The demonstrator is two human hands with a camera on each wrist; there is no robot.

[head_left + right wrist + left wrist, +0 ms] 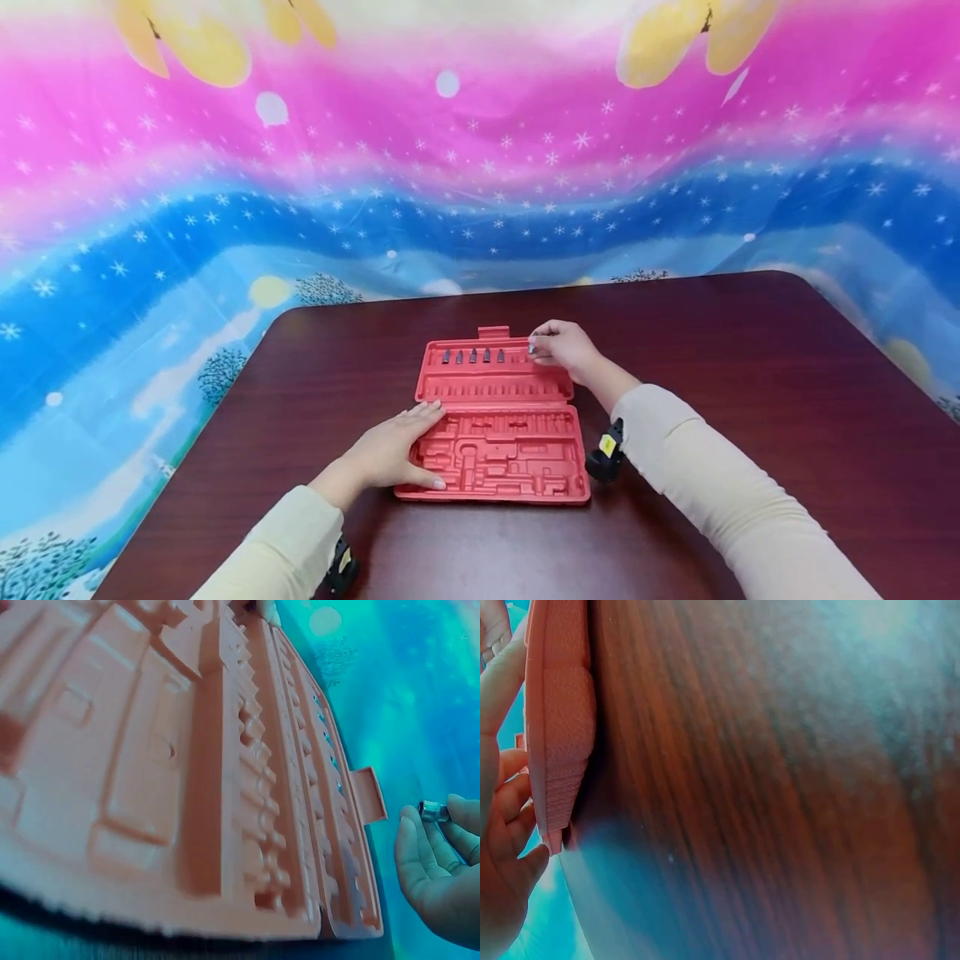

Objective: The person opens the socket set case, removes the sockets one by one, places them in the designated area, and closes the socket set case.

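Observation:
A red plastic tool case (495,497) lies opened flat on the table, its lid half away from the person. Several dark screwdriver bits (473,356) stand in a row in the lid's upper slots. The left hand (393,446) rests on the case's left edge, fingers spread toward the hinge and thumb over the near tray; in the left wrist view the fingers (514,799) lie along its side wall. Over the lid's upper right corner, the right hand (566,346) pinches a small silver metal socket (431,811) between thumb and fingertips.
The dark reddish-brown wooden table (712,350) extends around the case. Behind it hangs a colourful printed cloth (480,167). The near half of the case has moulded recesses, and the lid's latch tab (493,332) sticks out at the far edge.

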